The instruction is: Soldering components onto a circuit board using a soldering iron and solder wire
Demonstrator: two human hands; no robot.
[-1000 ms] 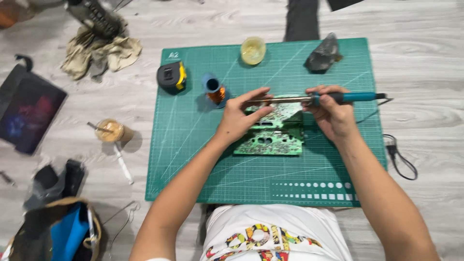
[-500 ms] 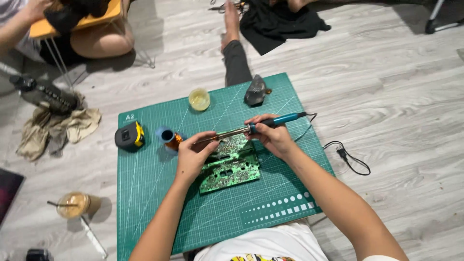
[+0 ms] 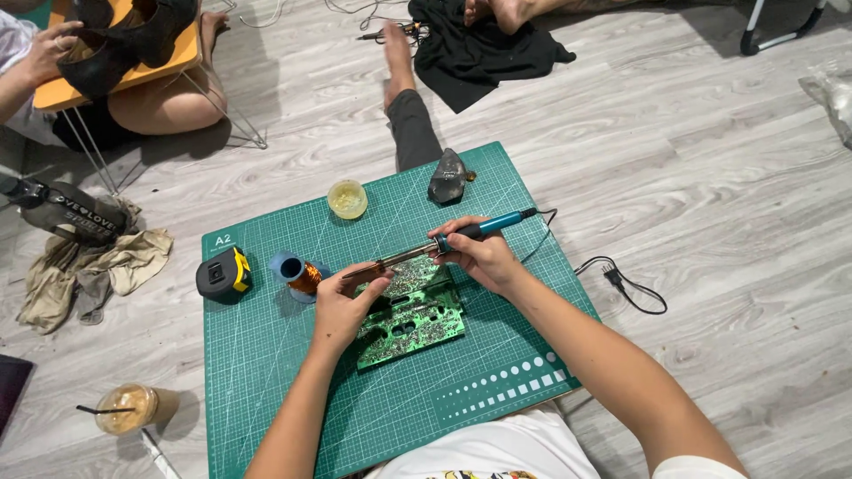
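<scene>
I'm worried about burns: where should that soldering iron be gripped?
Grip the soldering iron by its teal handle, coming from the cord end on the right, as the right hand does. The bare metal shaft points left toward the left hand, over the circuit board.

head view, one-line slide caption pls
Right hand holds teal-handled soldering iron; left hand touches its tip above green circuit board.

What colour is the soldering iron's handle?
Teal-blue, on the soldering iron; clearest in the head view.
</scene>
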